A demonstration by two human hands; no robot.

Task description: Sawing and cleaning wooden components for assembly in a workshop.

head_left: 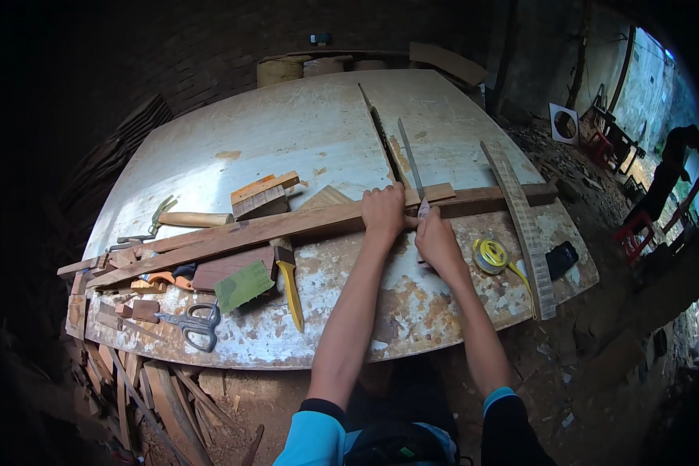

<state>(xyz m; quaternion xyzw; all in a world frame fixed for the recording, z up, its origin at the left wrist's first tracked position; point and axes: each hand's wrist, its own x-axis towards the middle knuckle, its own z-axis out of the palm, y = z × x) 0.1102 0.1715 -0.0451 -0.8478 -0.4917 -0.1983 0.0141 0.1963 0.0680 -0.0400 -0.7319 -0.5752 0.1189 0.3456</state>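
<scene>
My left hand [384,211] is closed over a long wooden strip [287,227] that runs across the table, pressing near its right part. Just to the right, my right hand [437,239] is wrapped round the handle of a tool with a long narrow steel blade [410,159]. The blade points away from me and crosses the strip close to its right end; whether it has teeth I cannot tell. Behind the strip lies a thicker wooden beam [489,199]. Beyond my left hand, a dark slot [380,128] with a toothed edge cuts the tabletop.
Left on the worn table [202,155] lie a hammer [194,219], wood blocks [264,200], green sandpaper [245,287], a yellow-handled brush [290,295] and scissors [198,325]. To the right are a tape measure [491,255], a thin slat [520,225] and a phone [561,259]. A person [672,171] is at far right.
</scene>
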